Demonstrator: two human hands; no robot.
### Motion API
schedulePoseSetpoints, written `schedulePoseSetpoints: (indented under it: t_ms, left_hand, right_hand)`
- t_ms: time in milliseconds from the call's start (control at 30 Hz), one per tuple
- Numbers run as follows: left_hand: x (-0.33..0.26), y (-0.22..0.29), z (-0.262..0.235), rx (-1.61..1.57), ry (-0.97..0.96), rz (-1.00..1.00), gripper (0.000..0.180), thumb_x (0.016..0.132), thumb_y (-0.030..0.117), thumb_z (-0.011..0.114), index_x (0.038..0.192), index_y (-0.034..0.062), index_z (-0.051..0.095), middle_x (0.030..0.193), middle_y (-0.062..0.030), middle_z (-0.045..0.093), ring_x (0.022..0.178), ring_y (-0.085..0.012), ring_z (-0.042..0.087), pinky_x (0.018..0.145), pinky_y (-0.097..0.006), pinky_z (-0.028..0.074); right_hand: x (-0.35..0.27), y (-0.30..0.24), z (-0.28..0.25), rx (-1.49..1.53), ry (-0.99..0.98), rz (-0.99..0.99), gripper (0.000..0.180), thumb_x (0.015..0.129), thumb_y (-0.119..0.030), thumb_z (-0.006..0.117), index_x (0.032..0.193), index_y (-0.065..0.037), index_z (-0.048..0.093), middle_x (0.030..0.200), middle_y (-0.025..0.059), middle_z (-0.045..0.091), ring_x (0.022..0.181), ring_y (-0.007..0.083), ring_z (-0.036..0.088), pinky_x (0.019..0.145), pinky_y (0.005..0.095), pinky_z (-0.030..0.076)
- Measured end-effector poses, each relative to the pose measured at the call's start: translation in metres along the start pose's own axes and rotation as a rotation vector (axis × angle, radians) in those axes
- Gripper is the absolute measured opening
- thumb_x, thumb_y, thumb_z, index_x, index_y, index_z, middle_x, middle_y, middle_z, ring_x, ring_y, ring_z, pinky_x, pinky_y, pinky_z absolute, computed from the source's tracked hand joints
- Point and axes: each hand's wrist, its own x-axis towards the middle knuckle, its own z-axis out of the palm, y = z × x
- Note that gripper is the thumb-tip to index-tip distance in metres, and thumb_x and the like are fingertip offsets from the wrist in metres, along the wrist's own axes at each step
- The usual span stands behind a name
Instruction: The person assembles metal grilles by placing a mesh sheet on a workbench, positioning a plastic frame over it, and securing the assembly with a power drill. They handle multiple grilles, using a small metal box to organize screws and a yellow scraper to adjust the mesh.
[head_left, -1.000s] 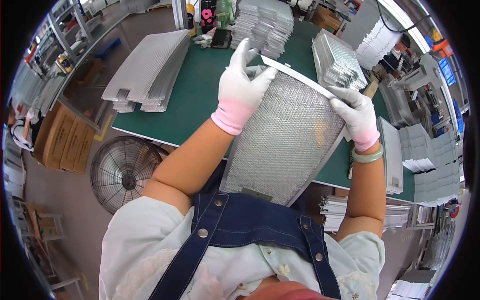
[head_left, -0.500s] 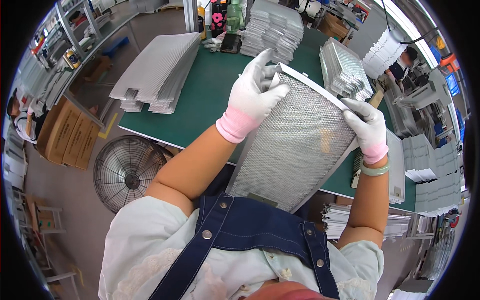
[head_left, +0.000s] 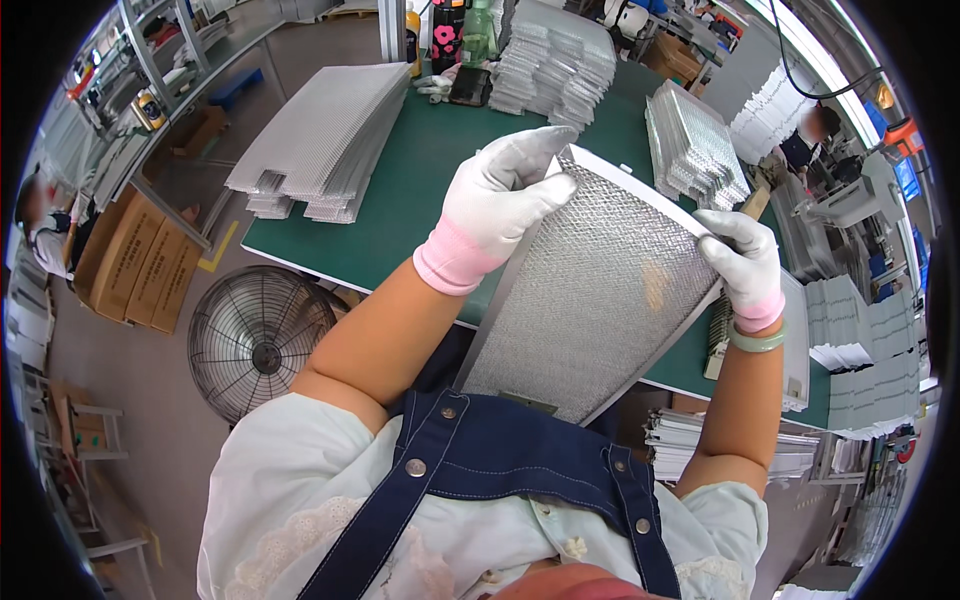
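Note:
A silvery mesh filter panel (head_left: 590,290) with a thin metal frame leans against my apron, its far edge raised over the green table. My left hand (head_left: 512,190), in a white glove with a pink cuff, is closed on the far left corner, thumb on the mesh side. At the far right corner my right hand (head_left: 742,258), gloved the same way, pinches the frame. A pale frame strip (head_left: 640,187) runs along the far edge between both hands. The near end of the panel rests by my apron bib.
On the green table (head_left: 425,165) stand mesh sheet stacks: one at left (head_left: 320,125), one at the back (head_left: 555,60), one at right (head_left: 695,140). Bottles (head_left: 445,40) stand at the back. A floor fan (head_left: 262,345) is left of me. Co-workers sit farther off at both sides.
The panel's far edge has dropped slightly toward me. My left hand has come down with it, its raised fingers now lower over the corner. My right hand has shifted slightly down and right.

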Motion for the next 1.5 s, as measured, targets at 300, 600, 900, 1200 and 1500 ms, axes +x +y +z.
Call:
schedulePoseSetpoints:
  t_ms: [300,600,900,1200,1500]
  left_hand:
    - [-0.006,0.011,0.019,0.257,0.168,0.009,0.049,0.089,0.000,0.071,0.134,-0.0045,0.055,0.116,-0.0093,0.068,0.099,-0.0098,0.064,0.089,-0.025,0.052]
    - [-0.008,0.023,0.030,0.330,0.138,0.053,0.047,0.089,0.002,0.069,0.134,-0.0051,0.054,0.114,-0.0103,0.068,0.097,-0.0099,0.065,0.087,-0.024,0.052]
    - [-0.021,0.024,0.023,0.359,0.108,0.061,0.045,0.088,0.003,0.069,0.131,-0.0044,0.056,0.108,-0.0072,0.069,0.091,-0.0066,0.064,0.081,-0.023,0.053]
    - [-0.029,0.026,-0.007,0.188,-0.024,-0.023,0.033,0.087,0.003,0.070,0.117,-0.0027,0.059,0.099,-0.0039,0.067,0.089,-0.0051,0.063,0.077,-0.021,0.052]
    - [-0.043,0.005,0.018,0.447,0.308,0.325,0.046,0.091,0.009,0.068,0.131,-0.0040,0.049,0.114,-0.0167,0.067,0.096,-0.0195,0.068,0.080,-0.030,0.054]
  right_hand:
    - [0.015,-0.054,0.034,-0.772,0.059,-0.338,0.027,0.093,-0.016,0.066,0.114,0.001,0.068,0.101,0.0138,0.072,0.090,0.0269,0.070,0.083,0.0339,0.053]
    - [0.041,-0.052,0.099,-0.981,0.252,-0.466,0.025,0.092,-0.035,0.066,0.090,-0.009,0.065,0.075,0.0092,0.065,0.068,0.0312,0.066,0.059,0.0390,0.052]
    - [0.043,-0.044,0.103,-0.743,0.232,-0.574,0.021,0.086,-0.032,0.072,0.093,-0.012,0.069,0.071,0.0095,0.063,0.065,0.0298,0.065,0.057,0.0398,0.050]
    - [0.039,-0.055,0.110,-0.740,0.111,-0.566,0.022,0.084,-0.029,0.074,0.094,-0.011,0.069,0.071,0.0079,0.062,0.064,0.0286,0.064,0.057,0.0390,0.049]
    - [0.038,-0.056,0.119,-0.811,0.171,-0.603,0.026,0.084,-0.030,0.074,0.101,-0.011,0.067,0.070,0.0069,0.060,0.062,0.0274,0.063,0.055,0.0393,0.048]
